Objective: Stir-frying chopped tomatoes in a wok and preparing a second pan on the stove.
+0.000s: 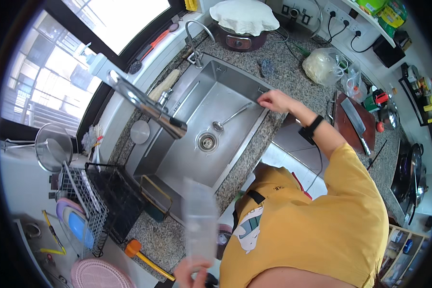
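Observation:
My left hand point(193, 272), at the bottom edge of the head view, is closed around the lower end of a long translucent plastic object point(201, 223), blurred, perhaps a container or bag. Its upper end reaches over the near-left rim of the sink. My right hand point(274, 101) rests with curled fingers at the right corner of the stainless steel sink point(180, 158); whether it grips something small cannot be told. A metal ladle point(232, 117) lies in the basin beside the drain point(207, 142). Over the basin's left side hangs a chrome faucet point(147, 104).
On the left stand a wire dish rack point(82, 208) and an orange-headed mallet-like tool point(149, 264). A cleaver point(353, 117) lies on a brown cutting board point(340, 126) at right. Behind the sink are a cloth-covered cooker point(241, 41) and a plastic bag point(322, 66).

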### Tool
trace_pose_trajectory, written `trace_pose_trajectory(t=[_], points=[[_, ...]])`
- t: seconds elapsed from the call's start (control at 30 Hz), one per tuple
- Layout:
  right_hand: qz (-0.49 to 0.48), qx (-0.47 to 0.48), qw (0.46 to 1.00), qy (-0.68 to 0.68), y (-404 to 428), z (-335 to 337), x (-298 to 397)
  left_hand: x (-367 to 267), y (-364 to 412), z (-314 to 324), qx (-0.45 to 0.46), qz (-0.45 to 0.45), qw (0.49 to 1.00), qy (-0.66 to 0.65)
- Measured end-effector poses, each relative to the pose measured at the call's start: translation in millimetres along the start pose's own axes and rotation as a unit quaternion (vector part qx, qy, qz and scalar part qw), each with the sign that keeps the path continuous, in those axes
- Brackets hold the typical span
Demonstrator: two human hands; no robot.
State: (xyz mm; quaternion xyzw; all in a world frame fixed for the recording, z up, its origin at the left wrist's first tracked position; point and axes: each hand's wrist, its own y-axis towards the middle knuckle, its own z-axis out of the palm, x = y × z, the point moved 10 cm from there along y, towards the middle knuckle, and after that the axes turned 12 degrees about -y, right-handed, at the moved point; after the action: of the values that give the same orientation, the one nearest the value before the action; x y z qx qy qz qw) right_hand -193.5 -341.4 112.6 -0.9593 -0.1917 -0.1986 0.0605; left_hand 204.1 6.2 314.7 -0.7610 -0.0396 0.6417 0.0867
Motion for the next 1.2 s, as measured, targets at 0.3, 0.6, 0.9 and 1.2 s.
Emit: trace_pose_trajectory(t=[0.3, 0.6, 0.9, 1.2], points=[[0.016, -0.111, 0.993, -0.026, 237.0, 3.7, -47.9, 69.8, 204.4, 133.5, 0.084, 0.050, 0.977, 0.192], [-0.075, -0.141, 0.986, -0.056, 347.4, 5.7, -29.0, 186.2, 431.0, 186.7, 0.050, 0.070, 0.902, 0.423], [-0.070, -0.151, 0.973, -0.157, 328.7, 13.5, -25.4, 288.4, 493.1, 190.2, 0.030, 0.028, 0.886, 0.462], [-0.047, -0.163, 0.984, -0.047, 309.0, 7.5, -48.4, 339.4, 513.5, 211.9, 0.069, 0.035, 0.870, 0.487]])
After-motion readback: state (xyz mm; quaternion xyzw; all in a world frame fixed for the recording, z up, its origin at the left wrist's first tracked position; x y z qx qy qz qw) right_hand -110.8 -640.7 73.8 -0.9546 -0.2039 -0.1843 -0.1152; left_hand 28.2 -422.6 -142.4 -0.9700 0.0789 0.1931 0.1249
